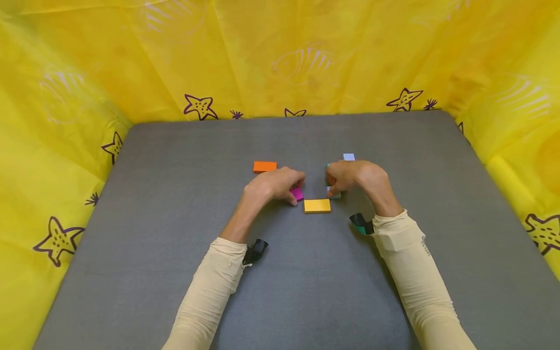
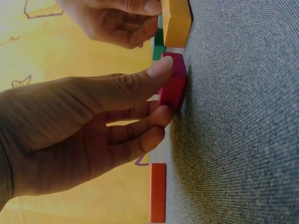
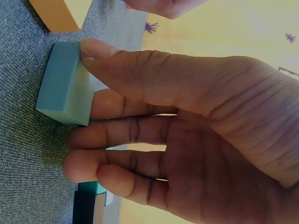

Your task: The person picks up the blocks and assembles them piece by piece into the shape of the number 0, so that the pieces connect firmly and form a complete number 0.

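Note:
My left hand (image 1: 275,183) pinches a magenta block (image 1: 298,194) between thumb and fingertips. In the left wrist view, the magenta block (image 2: 174,86) rests on or just above the grey cloth. Across from it, my right hand (image 1: 355,174) holds a pale blue-green block (image 3: 65,84), its thumb on one end and its fingers at the other side. Between the hands, slightly nearer to me, lies a yellow-orange block (image 1: 317,206). The right hand partly hides a green block, which shows in the left wrist view as a green piece (image 2: 159,46).
An orange block (image 1: 265,167) lies behind the left hand. Beyond the right hand sits a light blue block (image 1: 348,157). A dark-sided block (image 3: 84,207) appears low in the right wrist view. Yellow patterned cloth (image 1: 306,58) walls the grey table (image 1: 175,146).

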Demonstrator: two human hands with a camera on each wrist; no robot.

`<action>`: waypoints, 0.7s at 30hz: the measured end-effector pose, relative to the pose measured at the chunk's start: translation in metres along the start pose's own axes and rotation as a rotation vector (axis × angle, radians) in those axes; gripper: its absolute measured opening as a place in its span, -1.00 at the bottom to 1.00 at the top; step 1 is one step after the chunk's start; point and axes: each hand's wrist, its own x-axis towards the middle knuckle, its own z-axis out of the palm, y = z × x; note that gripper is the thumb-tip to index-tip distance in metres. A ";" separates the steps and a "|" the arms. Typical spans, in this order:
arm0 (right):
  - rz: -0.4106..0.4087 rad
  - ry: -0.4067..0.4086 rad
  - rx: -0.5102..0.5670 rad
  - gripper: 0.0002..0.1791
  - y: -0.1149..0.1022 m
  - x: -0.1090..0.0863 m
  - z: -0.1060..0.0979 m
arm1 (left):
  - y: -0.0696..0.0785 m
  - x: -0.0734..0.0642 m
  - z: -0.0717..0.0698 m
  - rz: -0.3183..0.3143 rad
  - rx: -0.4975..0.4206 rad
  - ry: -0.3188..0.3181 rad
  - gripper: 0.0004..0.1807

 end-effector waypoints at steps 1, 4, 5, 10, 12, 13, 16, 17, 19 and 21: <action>0.001 -0.002 0.001 -0.51 0.000 0.000 0.000 | 0.000 0.000 0.000 0.000 -0.001 0.001 -0.61; 0.012 -0.008 0.014 -0.56 0.000 0.000 -0.001 | 0.000 -0.001 -0.001 -0.003 -0.004 0.000 -0.60; 0.016 -0.011 0.018 -0.57 -0.001 -0.001 -0.001 | 0.000 -0.001 -0.001 -0.005 -0.006 -0.001 -0.60; 0.029 -0.011 0.028 -0.65 0.000 -0.001 0.001 | -0.001 0.000 -0.001 -0.003 -0.015 0.001 -0.59; 0.028 -0.008 0.033 -0.67 0.001 -0.002 0.001 | -0.002 0.000 -0.001 0.005 -0.016 0.003 -0.58; 0.029 -0.008 0.042 -0.69 0.001 -0.002 0.001 | -0.003 -0.001 -0.001 0.008 -0.017 0.003 -0.57; 0.030 0.006 0.073 -0.71 0.002 -0.007 0.000 | -0.006 -0.003 -0.002 0.009 -0.025 0.015 -0.52; 0.026 0.017 0.083 -0.72 0.003 -0.009 -0.001 | -0.007 -0.004 -0.003 0.009 -0.030 0.025 -0.50; 0.026 0.054 0.099 -0.73 0.006 -0.015 -0.004 | -0.009 -0.006 -0.006 0.002 -0.036 0.055 -0.46; 0.025 0.103 0.100 -0.74 0.010 -0.023 -0.008 | -0.013 -0.009 -0.009 -0.013 -0.037 0.103 -0.45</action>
